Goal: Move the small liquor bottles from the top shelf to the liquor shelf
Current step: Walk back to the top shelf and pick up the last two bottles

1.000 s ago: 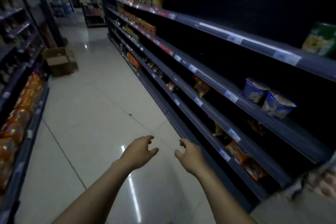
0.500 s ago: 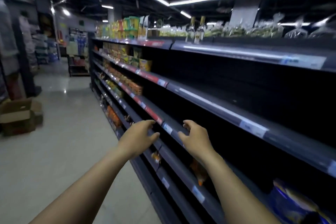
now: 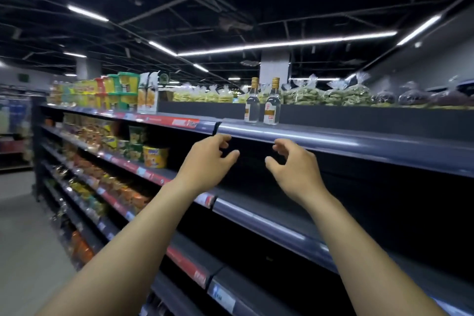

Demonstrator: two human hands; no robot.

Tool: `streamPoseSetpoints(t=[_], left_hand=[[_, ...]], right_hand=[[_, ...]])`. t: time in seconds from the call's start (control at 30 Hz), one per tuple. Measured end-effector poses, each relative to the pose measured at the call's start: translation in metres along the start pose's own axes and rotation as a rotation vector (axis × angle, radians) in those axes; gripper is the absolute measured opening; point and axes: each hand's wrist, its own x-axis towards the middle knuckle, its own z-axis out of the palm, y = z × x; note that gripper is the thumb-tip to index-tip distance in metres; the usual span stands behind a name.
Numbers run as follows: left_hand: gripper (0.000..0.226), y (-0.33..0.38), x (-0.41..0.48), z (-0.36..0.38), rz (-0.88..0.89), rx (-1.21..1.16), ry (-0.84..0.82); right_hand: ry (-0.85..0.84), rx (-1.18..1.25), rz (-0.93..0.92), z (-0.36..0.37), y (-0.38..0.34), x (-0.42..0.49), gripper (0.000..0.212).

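Two small clear glass liquor bottles (image 3: 262, 102) with gold caps are standing upright, side by side, on the dark grey metal top shelf (image 3: 359, 136) at twelve o'clock, while the left hand (image 3: 209, 161) and right hand (image 3: 295, 167) are hovering below its edge, fingers apart, gripping nothing.

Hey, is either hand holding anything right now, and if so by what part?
Nothing is held. The left hand and right hand are both empty, fingers curled open below the two small liquor bottles on the top shelf.
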Motion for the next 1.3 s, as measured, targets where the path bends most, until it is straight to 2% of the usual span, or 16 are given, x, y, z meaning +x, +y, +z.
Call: streamPoseSetpoints(t=[0.17,0.23,0.3,0.4,0.53,0.6,0.67,0.73,0.9,1.0,1.17,1.3], left_hand=[[0.056,-0.016,0.083,0.023,0.085,-0.097,-0.020],[0.057,-0.019,0.109,0.033,0.095,-0.140,-0.011],[0.059,-0.024,0.136,0.041,0.101,-0.151,-0.013],[0.066,-0.032,0.176,0.050,0.123,-0.143,-0.006],[0.086,-0.046,0.217,0.070,0.080,-0.248,-0.021],[0.092,-0.053,0.232,0.079,0.069,-0.308,-0.066],[0.094,-0.062,0.247,0.085,0.084,-0.304,-0.146],[0.086,-0.069,0.258,0.089,0.096,-0.280,-0.256],[0.033,-0.081,0.275,0.101,0.180,-0.322,-0.335],[0.035,-0.082,0.277,0.104,0.179,-0.358,-0.344],[0.049,-0.082,0.279,0.111,0.165,-0.326,-0.285],[0.046,-0.083,0.275,0.113,0.182,-0.373,-0.207]], right_hand=[[0.116,-0.108,-0.124,0.011,-0.006,0.074,0.060],[0.152,-0.136,-0.132,0.016,-0.006,0.101,0.058],[0.174,-0.155,-0.107,0.021,-0.005,0.129,0.057],[0.219,-0.168,-0.032,0.031,0.002,0.166,0.066],[0.242,-0.228,0.069,0.039,0.011,0.197,0.072],[0.244,-0.283,0.113,0.043,0.013,0.208,0.068],[0.251,-0.322,0.155,0.049,0.012,0.218,0.054],[0.268,-0.350,0.209,0.056,0.011,0.225,0.044],[0.323,-0.442,0.358,0.075,0.011,0.232,0.050],[0.367,-0.469,0.410,0.077,0.012,0.236,0.042],[0.432,-0.520,0.451,0.080,0.005,0.233,0.047],[0.526,-0.521,0.396,0.083,0.004,0.228,0.044]])
